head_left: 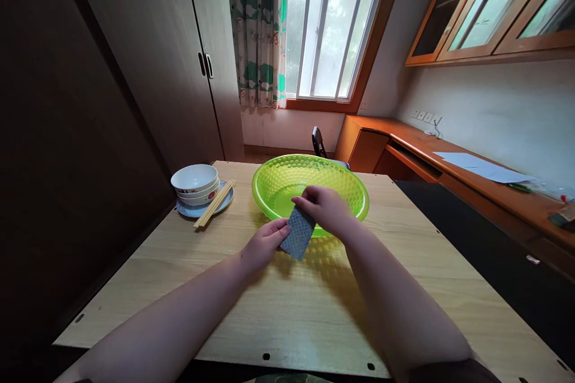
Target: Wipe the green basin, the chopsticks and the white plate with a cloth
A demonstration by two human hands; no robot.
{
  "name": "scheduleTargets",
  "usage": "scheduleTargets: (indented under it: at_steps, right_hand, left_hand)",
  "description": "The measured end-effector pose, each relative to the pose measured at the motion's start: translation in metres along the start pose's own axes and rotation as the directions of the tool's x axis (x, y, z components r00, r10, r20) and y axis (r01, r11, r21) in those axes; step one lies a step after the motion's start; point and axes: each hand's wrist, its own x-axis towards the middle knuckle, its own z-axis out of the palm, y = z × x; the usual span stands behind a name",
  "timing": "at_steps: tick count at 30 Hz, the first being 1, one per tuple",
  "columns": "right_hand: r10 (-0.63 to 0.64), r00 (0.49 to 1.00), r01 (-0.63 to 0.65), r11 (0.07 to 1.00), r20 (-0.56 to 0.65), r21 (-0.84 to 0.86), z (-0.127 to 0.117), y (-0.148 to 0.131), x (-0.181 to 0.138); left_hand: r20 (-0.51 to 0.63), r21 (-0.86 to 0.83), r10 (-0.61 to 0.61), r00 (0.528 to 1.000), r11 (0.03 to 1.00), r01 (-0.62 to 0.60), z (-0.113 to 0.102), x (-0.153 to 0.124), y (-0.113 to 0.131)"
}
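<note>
A small grey-blue textured cloth (298, 234) is held between my two hands, in front of the basin's near rim. My left hand (266, 242) pinches its left edge between thumb and fingers. At its upper right corner, my right hand (324, 208) is closed on it, over the near side of the basin. The translucent green plastic basin (269, 188) stands on the wooden table (287, 317); no water can be made out in it. To the left, several stacked white bowls (195, 179) rest on a bluish plate (223, 206), with wooden chopsticks (214, 203) lying across the plate's edge.
Dark wardrobe doors (148, 42) rise close along the left. Behind the table are a folding chair (318, 141) and a curtained window (332, 24). An orange-brown desk (417, 146) with papers (483, 166) runs along the right wall, below glass-fronted cabinets (489, 12).
</note>
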Motion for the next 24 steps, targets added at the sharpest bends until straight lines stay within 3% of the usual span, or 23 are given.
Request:
scheduleTargets:
  at_steps: [9, 16, 20, 24]
  right_hand:
    - [0.047, 0.99, -0.052, 0.998, 0.132, 0.037, 0.004, 0.011, 0.005]
    - [0.075, 0.99, -0.054, 0.984, 0.116, -0.168, 0.017, 0.019, 0.013]
    - [0.032, 0.998, -0.015, 0.948, 0.047, -0.318, 0.023, 0.017, 0.011]
    - [-0.047, 0.995, 0.006, 0.908, -0.09, -0.418, 0.015, 0.0, -0.001]
  left_hand:
    - [-0.056, 0.079, 0.195, 0.979, 0.978, -0.19, 0.001, -0.001, 0.001]
    - [0.048, 0.403, 0.278, 0.959, 0.874, -0.273, -0.007, -0.008, -0.01]
    - [0.032, 0.569, 0.306, 0.951, 0.777, -0.269, -0.009, -0.008, -0.01]
    - [0.018, 0.626, 0.322, 0.947, 0.735, -0.262, -0.005, -0.01, -0.009]
